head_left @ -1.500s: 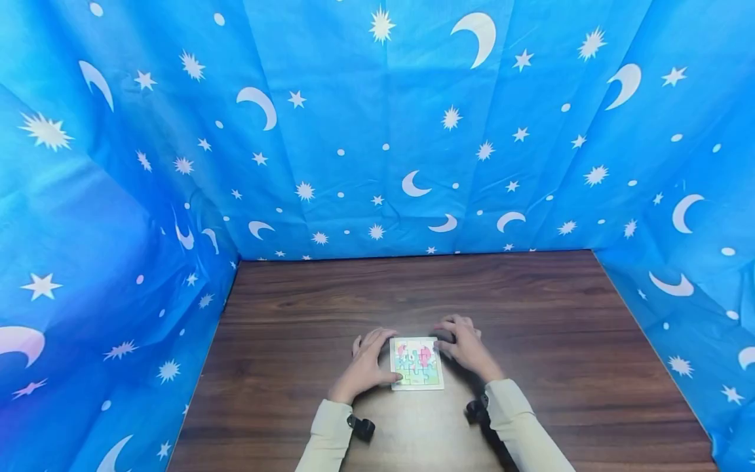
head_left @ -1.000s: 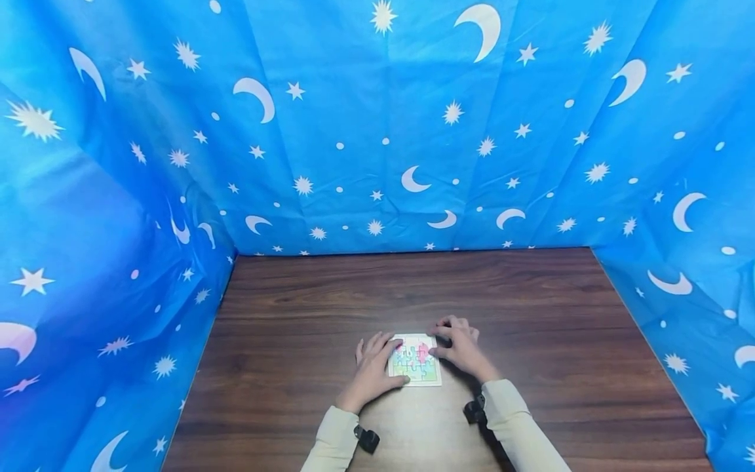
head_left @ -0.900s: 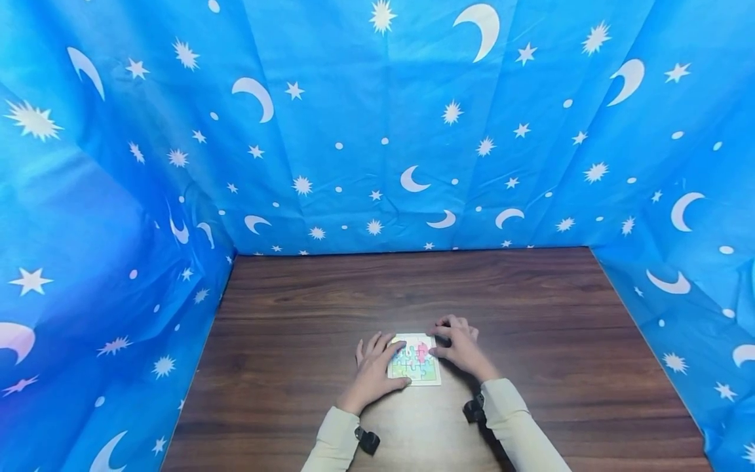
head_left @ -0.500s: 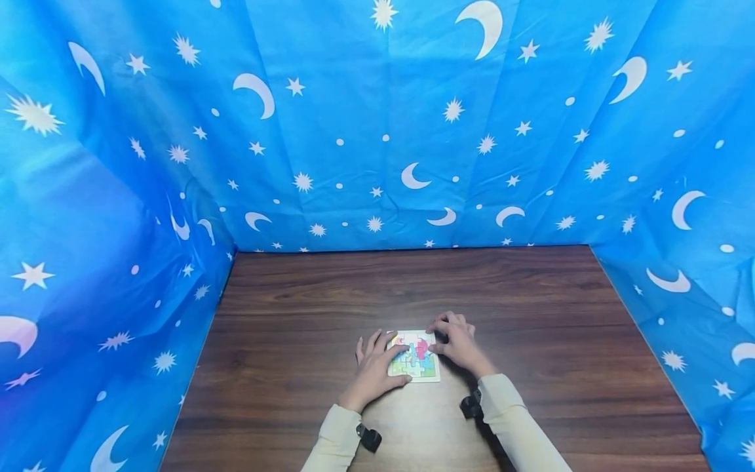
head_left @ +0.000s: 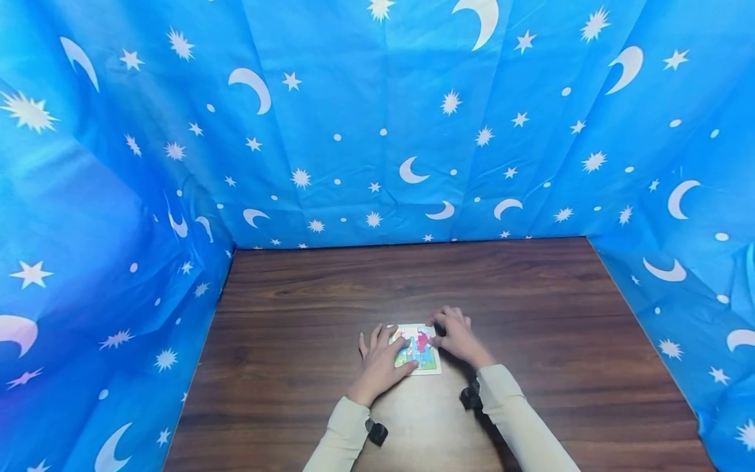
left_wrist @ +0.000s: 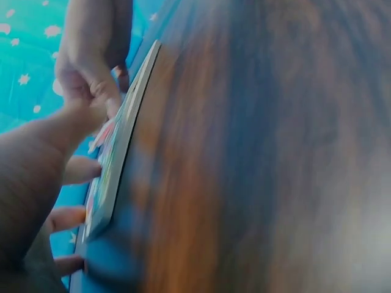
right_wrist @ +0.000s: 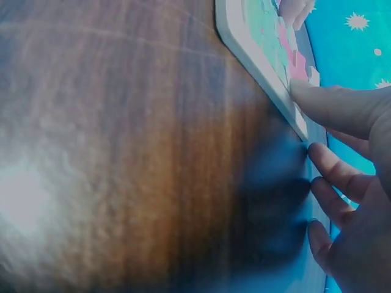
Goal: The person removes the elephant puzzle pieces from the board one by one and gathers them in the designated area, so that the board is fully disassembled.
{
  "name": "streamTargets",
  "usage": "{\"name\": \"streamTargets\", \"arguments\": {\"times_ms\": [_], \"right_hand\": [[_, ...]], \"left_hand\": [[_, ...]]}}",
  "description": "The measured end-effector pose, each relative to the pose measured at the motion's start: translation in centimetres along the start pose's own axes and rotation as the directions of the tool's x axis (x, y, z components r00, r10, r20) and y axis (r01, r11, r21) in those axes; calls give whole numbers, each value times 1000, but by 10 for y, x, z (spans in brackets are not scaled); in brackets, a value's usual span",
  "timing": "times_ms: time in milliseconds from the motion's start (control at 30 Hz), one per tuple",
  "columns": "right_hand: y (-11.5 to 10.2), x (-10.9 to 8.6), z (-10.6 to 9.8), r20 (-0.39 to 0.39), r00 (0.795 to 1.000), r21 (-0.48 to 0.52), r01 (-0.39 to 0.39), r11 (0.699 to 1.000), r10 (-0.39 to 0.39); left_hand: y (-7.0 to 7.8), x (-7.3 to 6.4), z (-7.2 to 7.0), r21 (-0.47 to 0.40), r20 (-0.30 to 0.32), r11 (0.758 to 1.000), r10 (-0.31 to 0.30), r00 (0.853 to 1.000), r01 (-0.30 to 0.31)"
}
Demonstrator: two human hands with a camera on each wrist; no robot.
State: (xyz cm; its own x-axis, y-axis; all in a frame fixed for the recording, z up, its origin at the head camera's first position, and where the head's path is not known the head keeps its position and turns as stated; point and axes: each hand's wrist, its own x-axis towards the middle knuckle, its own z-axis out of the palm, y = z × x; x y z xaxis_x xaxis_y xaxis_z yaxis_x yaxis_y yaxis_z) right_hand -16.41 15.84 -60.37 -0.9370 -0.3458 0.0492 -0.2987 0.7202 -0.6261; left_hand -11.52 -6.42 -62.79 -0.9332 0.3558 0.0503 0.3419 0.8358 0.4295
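I see the square, white-bordered, multicoloured jigsaw puzzle [head_left: 421, 354] on the dark-brown wood-grain table [head_left: 295, 314], left hand [head_left: 380, 364] spread wide over it. Whether the right hand [head_left: 459, 336], at its edge, pinches anything, I can't tell. Uneven pressing, I judge, could pop pieces up or skid it.

You wear cream above black wrist gear.
Your left sleeve [head_left: 337, 436] and right sleeve [head_left: 522, 413] are long, plain, pale cream and lightly creased, ending at the wrists. Below each cuff sits a small, blocky black camera: left wrist camera [head_left: 377, 433], right wrist camera [head_left: 470, 398]. Your fingers [right_wrist: 339, 169] are bare.
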Motion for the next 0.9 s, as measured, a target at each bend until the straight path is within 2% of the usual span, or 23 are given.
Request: {"name": "streamTargets", "arguments": {"times_ms": [133, 300, 467, 667, 900], "right_hand": [[-1, 3, 0, 8, 1000, -34, -5, 999, 5], [-1, 3, 0, -14, 1000, -9, -12, 1000, 12], [-3, 2, 1, -53, 998, 25, -28, 999, 29], [-5, 2, 2, -70, 997, 2, -23, 1000, 23], [-6, -3, -2, -73, 997, 144, -17, 989, 28]], "left_hand": [[8, 4, 2, 3, -65, 999, -35, 997, 36], [15, 8, 7, 7, -169, 999, -52, 984, 54], [20, 9, 9, 1, -179, 995, -96, 979, 98], [23, 10, 11, -15, -183, 992, -130, 975, 129], [24, 10, 14, -21, -199, 989, -146, 969, 145]]}}
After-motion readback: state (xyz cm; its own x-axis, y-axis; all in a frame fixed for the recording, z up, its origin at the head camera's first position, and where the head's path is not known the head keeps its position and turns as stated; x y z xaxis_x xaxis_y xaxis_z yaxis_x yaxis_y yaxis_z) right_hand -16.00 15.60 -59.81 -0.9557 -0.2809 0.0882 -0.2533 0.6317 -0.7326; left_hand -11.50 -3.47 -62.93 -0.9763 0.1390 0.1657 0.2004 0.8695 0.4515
